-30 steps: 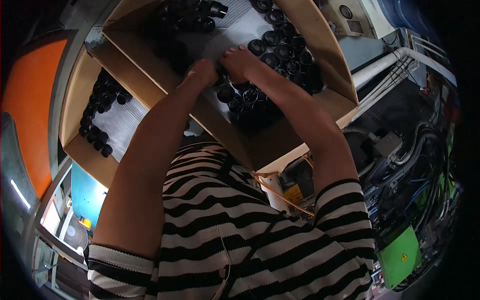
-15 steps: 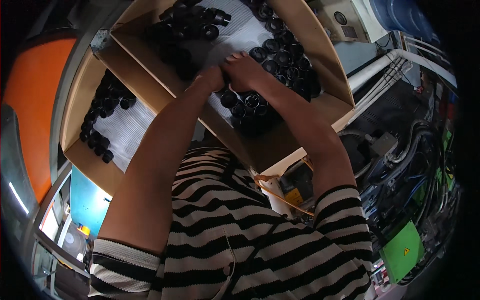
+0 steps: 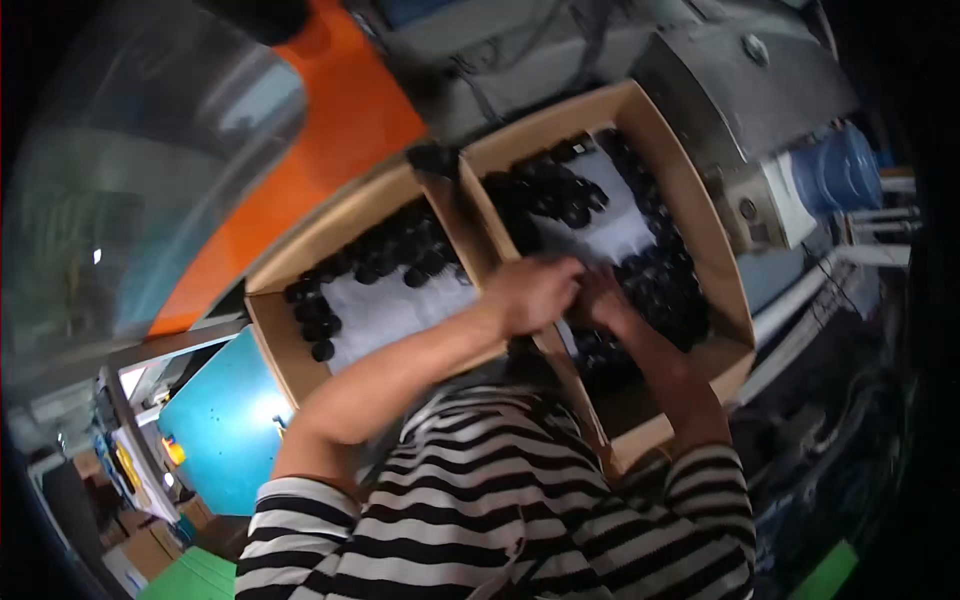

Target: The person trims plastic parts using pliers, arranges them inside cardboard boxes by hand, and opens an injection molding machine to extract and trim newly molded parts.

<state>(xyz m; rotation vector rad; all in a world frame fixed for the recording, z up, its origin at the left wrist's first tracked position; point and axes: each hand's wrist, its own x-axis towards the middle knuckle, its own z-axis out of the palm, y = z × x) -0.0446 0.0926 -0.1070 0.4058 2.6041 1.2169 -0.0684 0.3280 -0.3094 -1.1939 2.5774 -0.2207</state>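
Observation:
Two open cardboard boxes stand side by side, the right box and the left box. Short round black plastic fittings fill much of the right box, around a patch of white lining sheet. My left hand is over the wall between the boxes, its fingers curled closed; what they hold, if anything, is hidden. Beside it, my right hand reaches into the right box among the fittings. Its fingers are blurred and partly behind the left hand. More black fittings line the left box's far and left sides.
An orange panel curves behind the left box. At the left stands a teal panel. Farther right are a blue water jug, white pipes and dark machinery with cables.
The view has swung left and pulled back, so more of both boxes shows. My left hand has moved from inside the right box to over the dividing wall; my right hand stays in that box.

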